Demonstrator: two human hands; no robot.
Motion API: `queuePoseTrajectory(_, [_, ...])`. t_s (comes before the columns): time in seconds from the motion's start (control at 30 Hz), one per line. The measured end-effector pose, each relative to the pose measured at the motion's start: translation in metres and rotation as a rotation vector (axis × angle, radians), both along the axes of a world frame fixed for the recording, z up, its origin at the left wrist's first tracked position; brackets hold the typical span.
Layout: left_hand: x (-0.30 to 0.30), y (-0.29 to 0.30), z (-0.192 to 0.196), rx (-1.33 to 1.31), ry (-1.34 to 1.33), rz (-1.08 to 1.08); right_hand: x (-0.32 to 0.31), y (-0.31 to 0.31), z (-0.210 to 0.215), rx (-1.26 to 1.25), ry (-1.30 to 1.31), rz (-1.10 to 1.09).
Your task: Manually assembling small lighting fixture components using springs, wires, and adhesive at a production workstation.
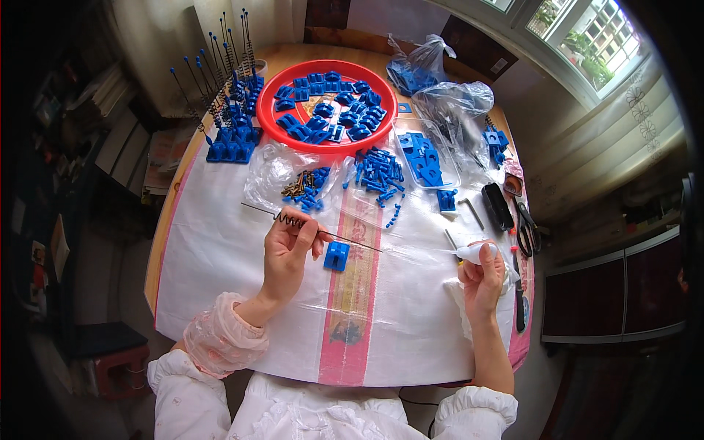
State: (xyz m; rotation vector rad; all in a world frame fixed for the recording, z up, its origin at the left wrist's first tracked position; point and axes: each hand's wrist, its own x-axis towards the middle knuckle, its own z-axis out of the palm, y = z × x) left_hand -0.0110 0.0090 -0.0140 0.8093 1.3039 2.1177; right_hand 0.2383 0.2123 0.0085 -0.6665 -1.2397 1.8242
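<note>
Two hands at work, each closed on something. Left hand: fingers pinched together on a thin metal rod, right at its small coil spring, probably to keep the spring from sliding along the wire. Rod held nearly level, one end out past the hand to the left, the other slanting down-right over the table toward the right hand. Right hand: fingers curled tight round a small white tool, tip aimed left at the rod's end.

Just beside the left hand, below the rod, one blue plastic block lying alone on the white woven sheet, close enough to pick up without reaching. Farther out, stock sorted by kind: loose blue pegs, a bag of brass screws, a red tray of blue pieces. Far left corner: finished-looking blocks with upright rods, standing clear of the work. Right edge: scissors and a hex key, parked near the right hand.
</note>
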Motion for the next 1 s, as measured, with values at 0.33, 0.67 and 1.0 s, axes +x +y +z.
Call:
queuePoseTrajectory(0.33, [0.0008, 0.0001, 0.0015, -0.004, -0.012, -0.003, 0.0003, 0.0009, -0.0007, 0.005, -0.004, 0.002])
queuePoseTrajectory(0.67, [0.0004, 0.0000, 0.0000, 0.000, -0.011, 0.003, 0.0012, 0.0006, 0.0002, 0.024, -0.010, 0.013])
queuePoseTrajectory(1.0, [0.0006, 0.0008, -0.0007, 0.004, -0.010, 0.000, 0.0043, -0.0010, 0.0025, 0.139, 0.006, -0.020])
